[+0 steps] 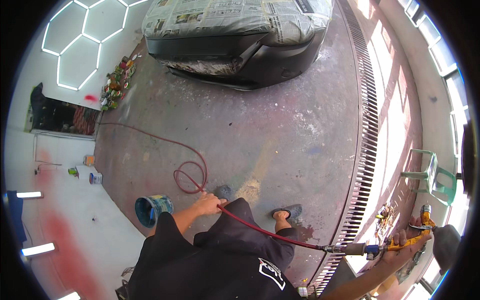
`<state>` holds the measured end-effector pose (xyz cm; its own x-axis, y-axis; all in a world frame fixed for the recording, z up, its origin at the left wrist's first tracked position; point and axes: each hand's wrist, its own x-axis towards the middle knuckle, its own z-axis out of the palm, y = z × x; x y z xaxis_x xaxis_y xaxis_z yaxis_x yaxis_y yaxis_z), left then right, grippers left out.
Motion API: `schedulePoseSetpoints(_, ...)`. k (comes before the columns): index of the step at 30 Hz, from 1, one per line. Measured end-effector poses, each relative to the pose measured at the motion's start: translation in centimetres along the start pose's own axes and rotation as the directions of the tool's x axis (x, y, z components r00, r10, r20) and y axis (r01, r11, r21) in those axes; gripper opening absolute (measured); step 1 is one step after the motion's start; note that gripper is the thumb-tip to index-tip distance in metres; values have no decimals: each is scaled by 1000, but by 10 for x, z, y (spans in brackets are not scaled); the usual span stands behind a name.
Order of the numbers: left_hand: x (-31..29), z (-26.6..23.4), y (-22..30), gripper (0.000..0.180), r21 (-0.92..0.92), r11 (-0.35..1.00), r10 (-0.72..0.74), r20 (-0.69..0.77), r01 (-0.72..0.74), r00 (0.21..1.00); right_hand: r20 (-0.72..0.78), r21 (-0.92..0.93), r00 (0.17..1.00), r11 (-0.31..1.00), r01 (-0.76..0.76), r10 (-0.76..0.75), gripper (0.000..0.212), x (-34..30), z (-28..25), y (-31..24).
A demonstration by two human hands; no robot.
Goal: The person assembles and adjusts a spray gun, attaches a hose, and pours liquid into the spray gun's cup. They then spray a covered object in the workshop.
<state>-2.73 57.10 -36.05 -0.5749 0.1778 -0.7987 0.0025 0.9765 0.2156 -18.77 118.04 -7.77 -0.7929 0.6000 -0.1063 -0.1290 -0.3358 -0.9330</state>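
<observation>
My right hand [406,246], out at the far right, is closed around a yellow spray gun [425,220] with a dark grey cup at its side. A metal coupling with a blue fitting joins the gun to a red air hose [267,233]. That hose runs across my front to my left hand [209,203], whose fingers are wrapped round it at waist height. Beyond the left hand, the hose drops to the floor, makes a loop and trails off to the left wall.
A car [240,55] masked with newspaper and plastic stands ahead. A blue-stained bucket [153,207] is at my left. Cans [116,85] line the left wall. A floor grate [367,120] runs along the right, with a green plastic chair [434,175] beyond it.
</observation>
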Motion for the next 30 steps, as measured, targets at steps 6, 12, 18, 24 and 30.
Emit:
schedulePoseSetpoints(6,-61,55,28,51,-23,907,-421,-85,420,903,82,-177,996,983,39,-25,61,141,-42,-95)
schedulePoseSetpoints(12,-33,69,205,80,-506,696,-577,27,509,816,246,-189,969,980,66,-18,66,259,8,-115)
schedulePoseSetpoints(18,65,47,364,74,-742,423,-702,95,520,705,449,-132,893,990,48,17,65,397,84,-76)
schedulePoseSetpoints(24,173,-60,498,69,-905,105,-769,190,413,610,541,-228,832,974,3,124,74,533,154,-22)
schedulePoseSetpoints(30,276,-110,600,64,-967,-119,-840,219,226,496,702,-400,682,905,142,203,73,637,210,23)
